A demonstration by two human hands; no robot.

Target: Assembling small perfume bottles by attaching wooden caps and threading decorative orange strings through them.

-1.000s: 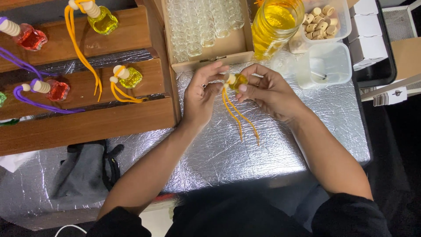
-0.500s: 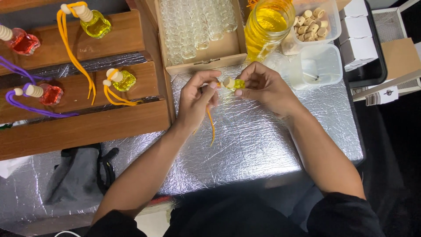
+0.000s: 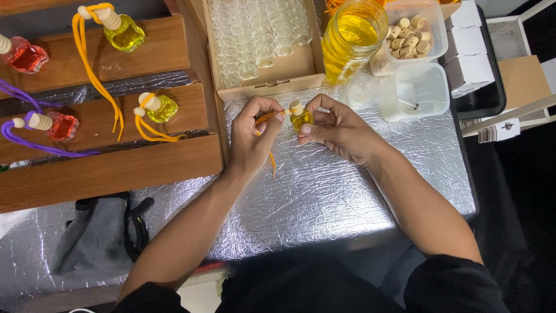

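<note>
Both forearms reach up from the bottom edge over a foil-covered bench point(image 3: 324, 203). Left hand point(image 3: 252, 142) has fingers pinched closed on an orange cord point(image 3: 265, 119); loose end of the cord hangs below the hand to the foil. Right hand point(image 3: 341, 130) has fingers closed around a small yellow bottle point(image 3: 301, 119) with a pale stopper, held just above the foil between the two hands, near the bench's far edge. Cord runs from the left pinch to the bottle neck.

Left of the hands, a stepped wooden rack point(image 3: 110, 168) carries finished bottles: yellow ones with orange cords point(image 3: 156, 107), red ones with purple cords point(image 3: 58, 124). A grey cloth point(image 3: 98, 237) lies on the foil below the rack.

Past the hands, a cardboard box of empty clear bottles point(image 3: 260, 35), a big jar of yellow liquid point(image 3: 350, 37), a clear tub of wooden stoppers point(image 3: 414, 29), an emptyish clear tub point(image 3: 420, 90). Far right, white small boxes point(image 3: 469, 52).
</note>
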